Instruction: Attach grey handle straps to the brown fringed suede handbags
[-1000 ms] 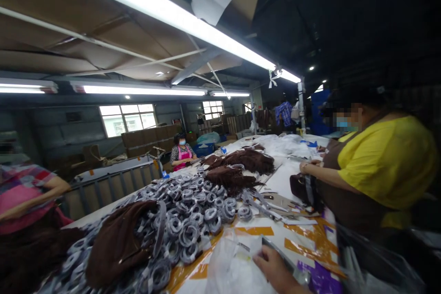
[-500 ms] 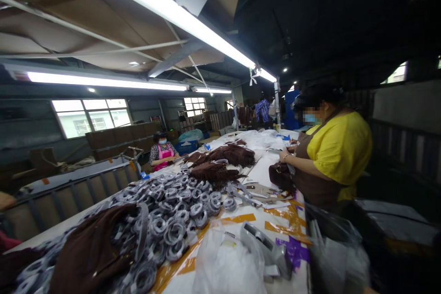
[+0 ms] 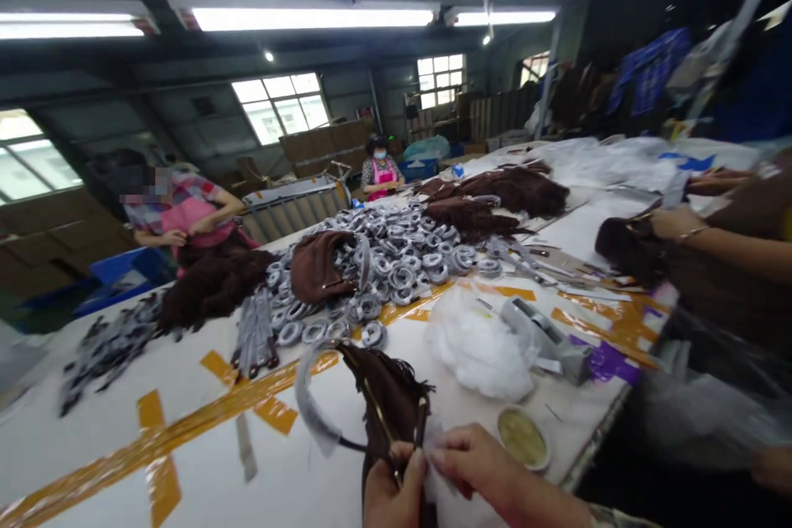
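A dark brown fringed handbag point(image 3: 396, 392) stands at the front of the table, tilted, its gold-toned zip facing me. One handle point(image 3: 309, 396) in pale wrapping arcs off its left side. My left hand point(image 3: 396, 491) is closed on the bag's near edge, fingers at the zip. Right beside it, my right hand point(image 3: 473, 462) pinches a thin whitish piece point(image 3: 438, 466) against the bag's right side; whether it is paper, cloth or plastic I cannot tell. To the right of that hand sits a round dish point(image 3: 523, 437) with something yellowish inside.
A heap of grey wrapped rings point(image 3: 396, 260) and another brown bag point(image 3: 322, 266) lie mid-table. White stuffing point(image 3: 479, 342) and a grey tape dispenser point(image 3: 544, 338) are right of centre. Co-workers stand left, far back and right; one hand point(image 3: 674, 224) holds a dark bag.
The view has swung left and down. My hands and the fringed bag have come into sight, along with the dish and a co-worker at the left.
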Action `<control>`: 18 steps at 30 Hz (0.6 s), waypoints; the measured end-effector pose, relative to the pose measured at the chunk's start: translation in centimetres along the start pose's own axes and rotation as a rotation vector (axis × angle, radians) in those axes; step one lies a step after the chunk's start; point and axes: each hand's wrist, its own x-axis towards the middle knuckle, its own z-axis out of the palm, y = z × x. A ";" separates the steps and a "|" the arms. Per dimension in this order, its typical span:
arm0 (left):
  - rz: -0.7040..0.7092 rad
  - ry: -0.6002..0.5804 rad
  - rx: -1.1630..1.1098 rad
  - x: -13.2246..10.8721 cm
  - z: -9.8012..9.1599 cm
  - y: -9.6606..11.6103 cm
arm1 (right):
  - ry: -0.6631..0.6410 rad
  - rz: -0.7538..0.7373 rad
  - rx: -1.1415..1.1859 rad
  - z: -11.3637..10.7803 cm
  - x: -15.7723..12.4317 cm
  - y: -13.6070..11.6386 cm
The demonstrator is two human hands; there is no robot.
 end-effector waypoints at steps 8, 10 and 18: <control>0.025 -0.025 0.025 -0.6 0.4 0.1 | 0.114 -0.055 0.011 -2.6 0.7 -1.2; 0.017 -0.033 0.014 -0.8 0.5 0.2 | 0.171 -0.042 0.123 -3.2 1.2 -0.9; 0.089 -0.197 0.136 -1.4 0.8 -0.4 | 0.302 0.077 0.395 -3.6 2.8 -0.6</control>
